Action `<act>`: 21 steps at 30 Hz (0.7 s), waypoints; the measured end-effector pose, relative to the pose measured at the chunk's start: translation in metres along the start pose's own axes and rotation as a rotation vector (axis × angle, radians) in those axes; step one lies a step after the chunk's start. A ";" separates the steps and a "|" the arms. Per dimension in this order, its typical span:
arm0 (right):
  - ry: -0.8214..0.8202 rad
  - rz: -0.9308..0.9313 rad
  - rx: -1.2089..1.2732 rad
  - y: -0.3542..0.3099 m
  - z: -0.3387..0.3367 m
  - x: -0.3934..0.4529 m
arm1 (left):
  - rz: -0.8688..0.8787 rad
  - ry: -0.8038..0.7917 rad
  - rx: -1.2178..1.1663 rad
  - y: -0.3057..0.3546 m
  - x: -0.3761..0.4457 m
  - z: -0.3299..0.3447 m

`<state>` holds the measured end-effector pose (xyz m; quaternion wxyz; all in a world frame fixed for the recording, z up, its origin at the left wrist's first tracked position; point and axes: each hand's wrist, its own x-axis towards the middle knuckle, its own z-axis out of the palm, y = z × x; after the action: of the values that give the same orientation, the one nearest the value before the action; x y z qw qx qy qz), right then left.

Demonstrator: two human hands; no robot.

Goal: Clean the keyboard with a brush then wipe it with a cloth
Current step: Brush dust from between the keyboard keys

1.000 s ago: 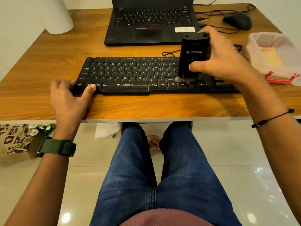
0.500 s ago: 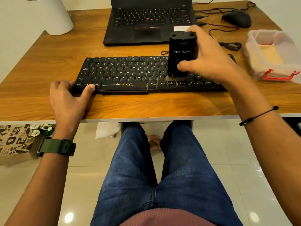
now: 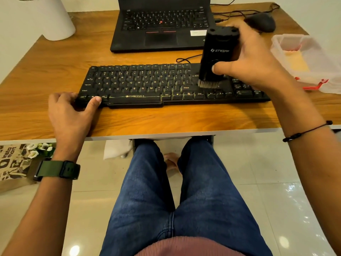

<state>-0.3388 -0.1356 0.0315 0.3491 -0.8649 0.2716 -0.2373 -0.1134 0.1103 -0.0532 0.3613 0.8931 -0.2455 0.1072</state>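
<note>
A black keyboard [image 3: 140, 84] lies across the wooden desk [image 3: 55, 74] in front of me. My right hand [image 3: 252, 60] grips a black block-shaped brush [image 3: 215, 56] upright, its pale bristles touching the keys just right of the Shift and Enter keys. My left hand [image 3: 70, 109] rests on the desk and holds the keyboard's front left corner, thumb on the bottom row. A yellowish cloth [image 3: 297, 61] lies inside a clear plastic box at the right.
Behind the keyboard sits an open black laptop [image 3: 162, 24], with a black mouse [image 3: 262, 21] and cables to its right. A white pot [image 3: 49, 17] stands at the back left. The clear box [image 3: 313, 58] with red clips sits at the right edge.
The brush moved left along the bottom keys, then back right and slightly up the keyboard. My left hand has stayed on the keyboard's corner.
</note>
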 end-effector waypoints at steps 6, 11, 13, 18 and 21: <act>-0.030 0.043 -0.013 0.009 -0.001 -0.005 | -0.009 -0.008 -0.009 0.001 0.000 -0.001; -0.004 0.127 0.012 0.020 -0.023 -0.016 | 0.001 -0.006 -0.006 -0.003 0.001 0.001; 0.014 0.130 0.015 0.019 -0.030 -0.020 | 0.001 -0.006 -0.012 -0.004 0.001 0.002; -0.010 0.110 -0.030 0.016 -0.039 -0.026 | 0.003 -0.004 -0.028 -0.005 0.001 0.003; -0.066 0.111 -0.042 0.014 -0.028 -0.025 | -0.008 -0.004 -0.048 -0.005 0.001 0.002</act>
<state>-0.3780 -0.1414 0.0335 0.3525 -0.8629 0.3125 -0.1830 -0.1100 0.1114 -0.0577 0.3825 0.8855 -0.2449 0.0979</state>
